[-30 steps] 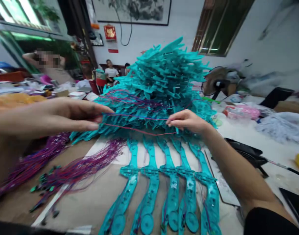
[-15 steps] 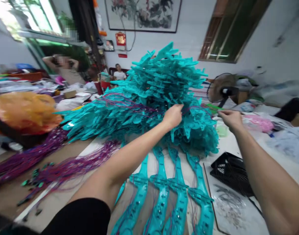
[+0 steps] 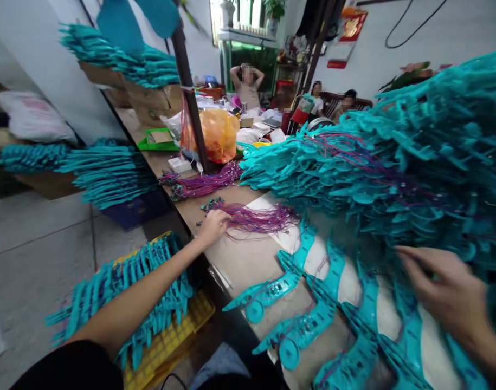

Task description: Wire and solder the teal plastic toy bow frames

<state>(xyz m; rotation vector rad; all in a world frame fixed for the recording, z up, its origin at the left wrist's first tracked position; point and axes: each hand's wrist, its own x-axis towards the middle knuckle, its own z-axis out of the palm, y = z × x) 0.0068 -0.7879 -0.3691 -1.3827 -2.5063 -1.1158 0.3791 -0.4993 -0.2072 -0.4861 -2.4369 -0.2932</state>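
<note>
My left hand (image 3: 213, 226) reaches to a bundle of purple-red wires (image 3: 259, 218) on the tabletop, its fingers closed at the end with small dark and green connectors. Whether it grips one wire or several cannot be made out. My right hand (image 3: 446, 295), slightly blurred, hovers over the turquoise plastic parts at the right; its thumb and fingers look apart, with nothing visible between them. Below it, long turquoise plastic pieces (image 3: 313, 317) lie in a row with thin wires along them. A large heap of similar turquoise parts (image 3: 353, 179) rises behind, with loose wires across it.
Another wire bundle (image 3: 211, 181) lies farther back, near an orange plastic bag (image 3: 218, 135) and a dark post (image 3: 194, 119). Left of the table edge, a yellow crate (image 3: 170, 336) holds turquoise parts. More parts fill boxes (image 3: 109, 173). Several people sit in the background.
The view has swung left. My left hand has moved from the turquoise heap to the wire bundle. My right hand has come from beyond the heap's right side to above the laid-out pieces.
</note>
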